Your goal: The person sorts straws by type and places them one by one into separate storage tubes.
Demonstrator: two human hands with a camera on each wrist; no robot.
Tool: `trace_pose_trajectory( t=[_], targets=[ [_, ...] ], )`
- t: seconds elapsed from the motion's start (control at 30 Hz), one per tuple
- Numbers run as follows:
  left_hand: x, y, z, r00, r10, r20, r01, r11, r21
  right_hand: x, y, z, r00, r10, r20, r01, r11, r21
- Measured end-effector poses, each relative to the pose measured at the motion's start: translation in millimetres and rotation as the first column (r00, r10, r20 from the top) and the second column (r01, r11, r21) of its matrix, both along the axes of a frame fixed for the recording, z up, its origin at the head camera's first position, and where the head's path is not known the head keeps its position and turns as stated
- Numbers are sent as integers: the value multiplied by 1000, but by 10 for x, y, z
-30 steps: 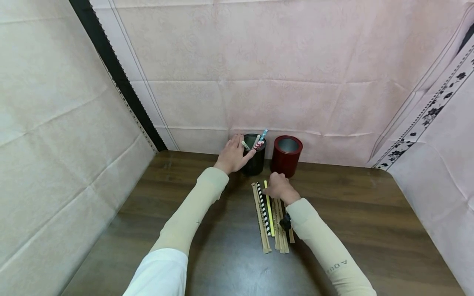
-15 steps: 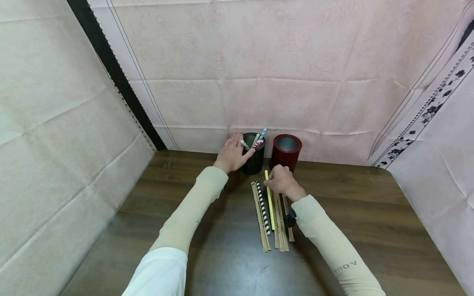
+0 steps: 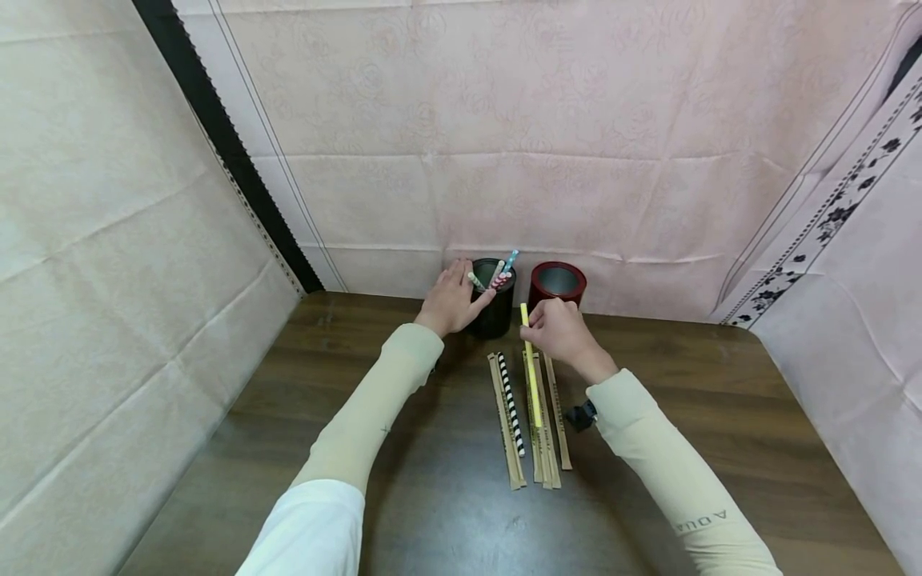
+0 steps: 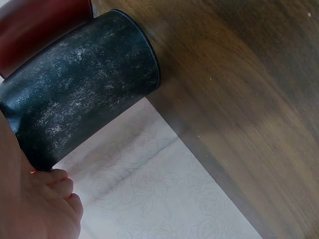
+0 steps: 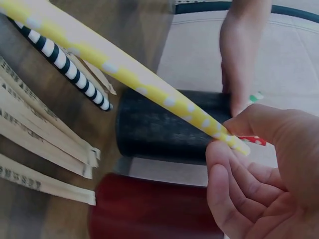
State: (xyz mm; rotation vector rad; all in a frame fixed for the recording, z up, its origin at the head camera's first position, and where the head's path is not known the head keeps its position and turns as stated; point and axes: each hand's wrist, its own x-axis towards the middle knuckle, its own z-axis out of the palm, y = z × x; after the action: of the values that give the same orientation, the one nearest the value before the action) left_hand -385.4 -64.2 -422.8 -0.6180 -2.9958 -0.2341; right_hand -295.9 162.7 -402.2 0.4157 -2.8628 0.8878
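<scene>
My right hand [image 3: 565,332] pinches a yellow paper straw with white dots [image 5: 164,97] near its far end, between thumb and fingertips. The straw slants over the row of straws, its other end toward me. My left hand [image 3: 452,300] holds the black cup [image 3: 497,316] at its left side near the rim, thumb across the front. Several patterned straws [image 3: 502,276] stand in that cup, one of them blue. On the table lie a black-and-white striped straw [image 3: 511,404] and several straws in brown paper wrappers [image 3: 545,432].
To the right of the black cup stands a red cup [image 5: 149,209], partly behind my right hand in the head view. Both cups are close to the cloth-covered back wall [image 3: 547,144]. Cloth panels also rise on both sides of the brown wooden table [image 3: 302,448].
My right hand has lifted the yellow straw from among the others and moved it up and away toward the cups. The left hand has stayed on the black cup.
</scene>
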Motion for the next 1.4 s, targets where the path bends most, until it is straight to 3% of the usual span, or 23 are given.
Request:
trace_pose_trajectory(
  t=[0.17,0.33,0.57,0.73,0.97,1.23,1.4],
  targets=[
    [-4,3,-11,1000,-6,-5,6,1000,-2,10,42,163,995,16,-95,-17,1000,-4],
    [-4,-8,-6,1000,-15,-14,15,1000,4,13,45,396,990,-16,-143,13,1000,-22],
    [1,-13,-8,1000,-14,-16,14,1000,14,16,28,725,964,-17,-264,-4,997,-81],
    [-10,-3,-25,1000,-11,-23,12,1000,15,11,9,972,935,-35,-353,-11,992,-127],
    [-33,5,-22,1000,1,-13,-1,1000,4,10,-62,1307,874,-76,-481,-31,977,-210],
    [-49,-2,-36,1000,-8,-27,8,1000,-3,-47,-227,1476,822,-95,-561,-92,951,-295],
    [-42,-8,-36,1000,-16,-16,16,1000,-20,-107,-340,1487,827,-96,-554,-112,938,-329]
  ],
)
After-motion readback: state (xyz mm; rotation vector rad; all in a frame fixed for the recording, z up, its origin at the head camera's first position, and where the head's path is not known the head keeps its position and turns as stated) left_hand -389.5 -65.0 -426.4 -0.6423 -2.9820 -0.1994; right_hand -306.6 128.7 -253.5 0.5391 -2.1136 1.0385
